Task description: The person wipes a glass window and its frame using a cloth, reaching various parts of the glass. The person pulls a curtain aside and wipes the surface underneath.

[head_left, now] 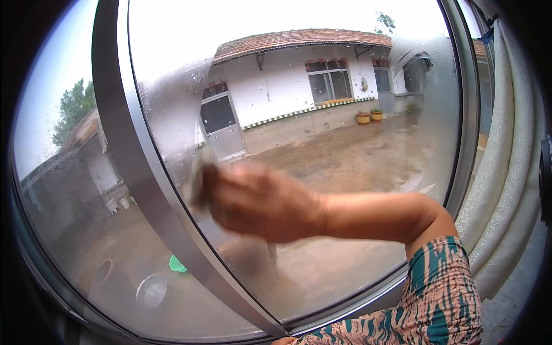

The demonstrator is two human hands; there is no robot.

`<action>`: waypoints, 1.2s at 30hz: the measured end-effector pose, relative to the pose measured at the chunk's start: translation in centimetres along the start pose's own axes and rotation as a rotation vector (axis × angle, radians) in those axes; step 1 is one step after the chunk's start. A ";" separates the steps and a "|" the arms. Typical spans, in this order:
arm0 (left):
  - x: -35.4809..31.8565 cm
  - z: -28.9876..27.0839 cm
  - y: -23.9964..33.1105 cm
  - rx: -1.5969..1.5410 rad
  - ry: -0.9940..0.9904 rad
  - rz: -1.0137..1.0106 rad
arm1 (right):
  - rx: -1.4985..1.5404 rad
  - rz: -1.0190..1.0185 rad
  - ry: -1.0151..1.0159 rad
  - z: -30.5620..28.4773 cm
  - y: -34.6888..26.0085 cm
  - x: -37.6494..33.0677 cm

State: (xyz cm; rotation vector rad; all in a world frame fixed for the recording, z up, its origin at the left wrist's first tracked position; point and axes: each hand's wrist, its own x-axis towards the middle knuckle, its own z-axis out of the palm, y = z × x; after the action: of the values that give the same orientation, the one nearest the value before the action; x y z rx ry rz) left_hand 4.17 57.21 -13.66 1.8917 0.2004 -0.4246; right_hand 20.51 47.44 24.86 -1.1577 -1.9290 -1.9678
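Observation:
My right hand reaches across from the right and is closed around a dark grey cloth. Motion blurs both, so the cloth's folds and edges do not show well. The cloth is at the window pane, near the pane's left side by the metal frame bar. Around the hand the glass is partly fogged, with clearer swept patches and water drops. At the lower edge a small patch of skin shows beside the patterned clothing; it may belong to my left hand, whose fingers are hidden.
A pale patterned curtain hangs gathered at the right. A second fogged pane lies left of the bar. Beyond the glass stand a tiled-roof white building, yellow flowerpots, a green basin and a metal basin in a wet yard.

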 end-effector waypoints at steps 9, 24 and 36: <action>1.9 -0.6 0.7 0.016 0.044 0.034 | -0.046 -0.138 0.103 -0.6 5.0 3.1; 2.3 -1.9 -0.7 -0.026 0.059 0.073 | -0.146 0.531 0.635 -5.0 23.9 9.0; 1.4 -0.4 -8.2 -0.008 0.117 0.158 | 0.280 0.154 0.398 1.6 7.7 11.0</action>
State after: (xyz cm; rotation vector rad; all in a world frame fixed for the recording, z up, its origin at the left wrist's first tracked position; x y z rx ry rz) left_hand 2.78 60.41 -21.17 1.9098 0.1294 -0.2060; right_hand 18.16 52.00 37.33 -0.7495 -1.7723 -1.6325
